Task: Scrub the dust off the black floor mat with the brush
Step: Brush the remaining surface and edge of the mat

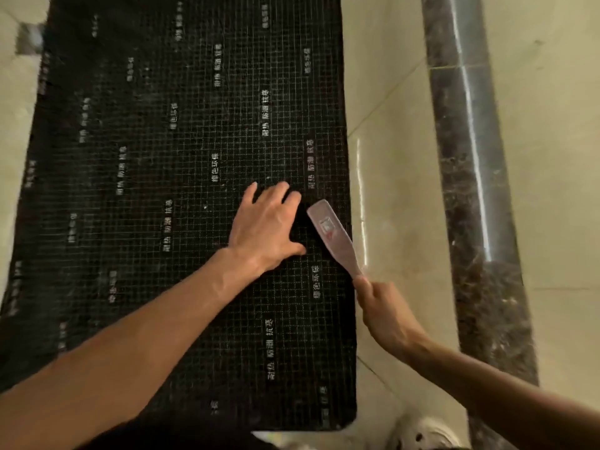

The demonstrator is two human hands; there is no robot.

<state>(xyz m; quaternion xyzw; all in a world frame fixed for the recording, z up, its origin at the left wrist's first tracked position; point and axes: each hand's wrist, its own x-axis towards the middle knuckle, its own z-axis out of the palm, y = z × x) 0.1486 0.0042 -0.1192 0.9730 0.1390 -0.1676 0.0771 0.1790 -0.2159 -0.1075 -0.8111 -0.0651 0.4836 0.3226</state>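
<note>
The black floor mat [181, 196] lies flat on the floor, covered with a fine grid and white printed characters, and fills most of the head view. My left hand [264, 224] rests palm down on the mat near its right edge, fingers spread. My right hand [384, 315] grips the handle end of a pale pink plastic brush [331, 235]. The brush head lies against the mat close to its right edge, just right of my left hand's fingers. Its bristles are hidden underneath.
Glossy beige floor tiles [399, 177] run along the mat's right side. A dark marble strip [470, 177] crosses the tiles farther right. A white shoe [422, 433] shows at the bottom edge. More beige tile lies left of the mat.
</note>
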